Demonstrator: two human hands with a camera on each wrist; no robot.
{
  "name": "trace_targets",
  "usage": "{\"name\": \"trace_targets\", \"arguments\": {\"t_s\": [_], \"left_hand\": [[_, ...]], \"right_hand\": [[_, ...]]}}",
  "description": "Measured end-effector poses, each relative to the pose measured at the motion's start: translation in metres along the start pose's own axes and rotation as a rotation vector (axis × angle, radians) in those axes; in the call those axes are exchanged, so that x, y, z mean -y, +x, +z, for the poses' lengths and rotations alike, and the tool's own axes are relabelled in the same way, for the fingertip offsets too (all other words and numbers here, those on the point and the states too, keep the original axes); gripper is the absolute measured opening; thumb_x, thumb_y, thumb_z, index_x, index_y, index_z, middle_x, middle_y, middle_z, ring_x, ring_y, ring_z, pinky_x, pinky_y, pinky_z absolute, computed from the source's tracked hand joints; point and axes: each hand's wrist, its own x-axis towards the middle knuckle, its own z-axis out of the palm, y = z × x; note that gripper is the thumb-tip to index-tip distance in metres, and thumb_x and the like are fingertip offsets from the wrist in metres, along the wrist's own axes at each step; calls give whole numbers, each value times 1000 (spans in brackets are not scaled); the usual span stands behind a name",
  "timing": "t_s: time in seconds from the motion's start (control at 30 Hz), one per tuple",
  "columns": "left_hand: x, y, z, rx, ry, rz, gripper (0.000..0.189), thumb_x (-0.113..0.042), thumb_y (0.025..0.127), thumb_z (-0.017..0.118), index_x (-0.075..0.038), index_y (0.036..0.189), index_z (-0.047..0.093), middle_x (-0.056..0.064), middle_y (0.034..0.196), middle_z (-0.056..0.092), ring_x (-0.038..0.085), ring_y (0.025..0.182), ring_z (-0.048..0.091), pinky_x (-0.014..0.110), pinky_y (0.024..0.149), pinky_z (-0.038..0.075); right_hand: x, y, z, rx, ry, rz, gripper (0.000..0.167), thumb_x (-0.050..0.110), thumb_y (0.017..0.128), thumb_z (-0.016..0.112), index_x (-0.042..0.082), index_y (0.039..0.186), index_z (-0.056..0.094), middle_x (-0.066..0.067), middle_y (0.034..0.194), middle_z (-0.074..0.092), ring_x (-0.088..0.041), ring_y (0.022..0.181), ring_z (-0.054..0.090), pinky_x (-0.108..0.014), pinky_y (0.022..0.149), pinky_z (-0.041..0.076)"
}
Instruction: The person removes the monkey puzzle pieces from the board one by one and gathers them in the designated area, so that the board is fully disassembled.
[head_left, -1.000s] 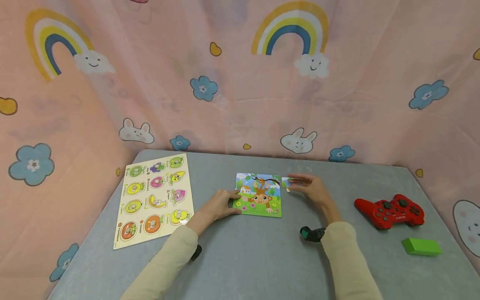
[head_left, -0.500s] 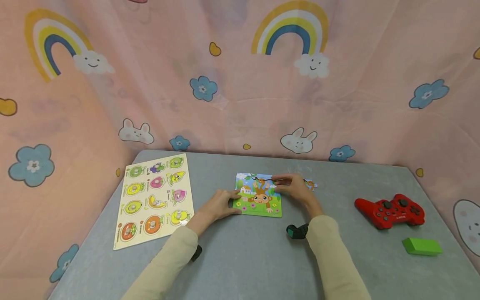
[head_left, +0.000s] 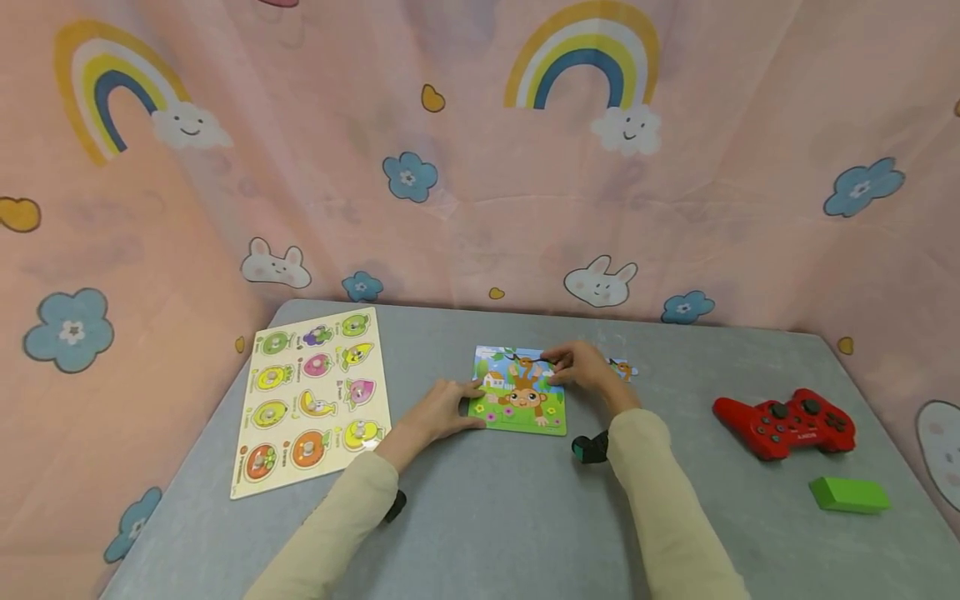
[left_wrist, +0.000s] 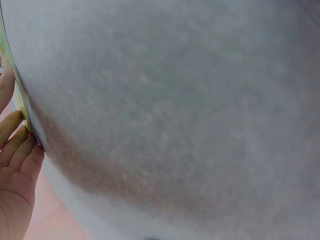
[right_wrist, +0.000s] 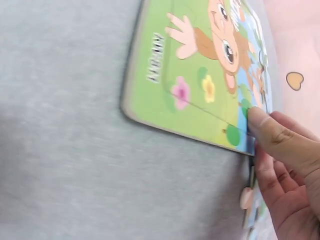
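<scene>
Soft light, faint shadows, blurry wrist views

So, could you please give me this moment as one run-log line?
left hand: holds monkey puzzle at left edge | right hand: touches puzzle's right side | red controller: on table at right

Centre of frame: one left hand [head_left: 438, 408], one right hand [head_left: 588, 368], one monkey puzzle [head_left: 517, 410]; just right, at least one loose piece [head_left: 622, 368], full count hidden. Left: one fruit board [head_left: 294, 426], twelve fruit shapes [head_left: 317, 404]. Right: one red controller [head_left: 787, 423], one green block [head_left: 849, 495]. Lower half: two sleeves [head_left: 333, 525]. Backdrop [head_left: 495, 217]: two rainbows [head_left: 579, 52], two clouds [head_left: 628, 131], six blue flowers [head_left: 409, 177], six yellow hearts [head_left: 432, 98], one cut by right edge.
</scene>
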Motion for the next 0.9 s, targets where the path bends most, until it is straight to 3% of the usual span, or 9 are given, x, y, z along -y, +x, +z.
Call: {"name": "trace_targets", "arguments": {"t_s": [0.2, 0.4, 0.57, 0.73, 0.9], "left_hand": [[0, 1, 1, 5, -10, 5, 52, -23, 79, 80, 1, 122, 64, 16, 135, 53, 33, 123, 51, 40, 97, 46], [2, 1, 2, -4, -7, 7, 52, -23, 78, 80, 1, 121, 65, 17, 134, 54, 34, 122, 52, 40, 97, 46], [2, 1, 2, -4, -6, 8, 52, -23, 78, 80, 0, 122, 64, 17, 134, 53, 34, 123, 51, 40, 97, 46], [0, 1, 0, -3, -2, 11, 52, -23, 79, 80, 1, 122, 64, 17, 134, 53, 34, 123, 50, 40, 97, 46], [0, -1, -1, 1, 5, 13, 52, -23, 79, 80, 1, 121, 64, 17, 134, 54, 34, 123, 51, 41, 96, 47]], "right_hand": [[11, 3, -6, 80, -27, 49, 43, -3, 78, 76, -7, 119, 63, -18, 98, 59, -17, 73, 53, -25, 57, 42], [20, 5, -8, 115, -32, 86, 46, -5, 78, 75, -5, 121, 62, -17, 99, 56, -14, 69, 53, -25, 59, 41], [19, 6, -8, 117, -40, 62, 45, -5, 76, 76, -6, 119, 62, -19, 101, 55, -15, 70, 55, -27, 64, 45], [16, 7, -8, 94, -79, 11, 44, -4, 75, 78, -6, 116, 63, -28, 116, 55, -17, 68, 51, -28, 61, 44], [14, 6, -5, 43, -134, -21, 42, -1, 75, 80, -2, 114, 65, -23, 117, 60, -23, 78, 51, -32, 66, 45]]}}
